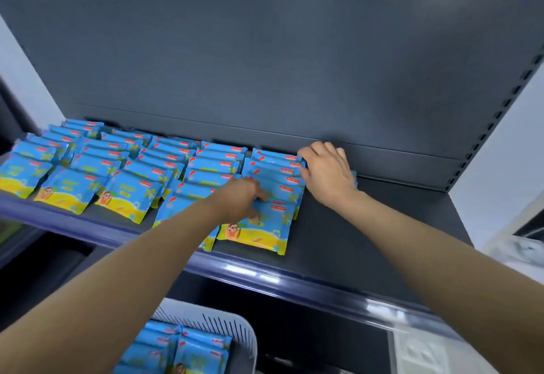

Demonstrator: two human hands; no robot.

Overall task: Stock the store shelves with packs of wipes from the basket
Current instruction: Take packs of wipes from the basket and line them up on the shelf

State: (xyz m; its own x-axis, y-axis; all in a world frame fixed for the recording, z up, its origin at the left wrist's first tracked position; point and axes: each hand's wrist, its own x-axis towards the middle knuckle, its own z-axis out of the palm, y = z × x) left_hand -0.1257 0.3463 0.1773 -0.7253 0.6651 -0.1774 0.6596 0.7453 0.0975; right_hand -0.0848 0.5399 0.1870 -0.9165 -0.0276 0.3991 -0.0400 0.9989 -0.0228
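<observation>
Shelf (pixel 368 226), dark: packs of wipes (pixel 123 173) in leaning rows over its left and middle. Left hand (pixel 241 197) pinches front pack (pixel 265 232) of the rightmost row, near shelf's front edge. Right hand (pixel 326 173), fingers curled, grips rear pack (pixel 355 177) near back panel (pixel 265 64). Basket (pixel 244 332) with more packs below shelf; slotted upright (pixel 500 108) at its right end.

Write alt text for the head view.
On a dark shelf, the left hand touches the front pack of the rightmost row of wipes packs; the right hand grips its far end. More packs lie in a basket below.
</observation>
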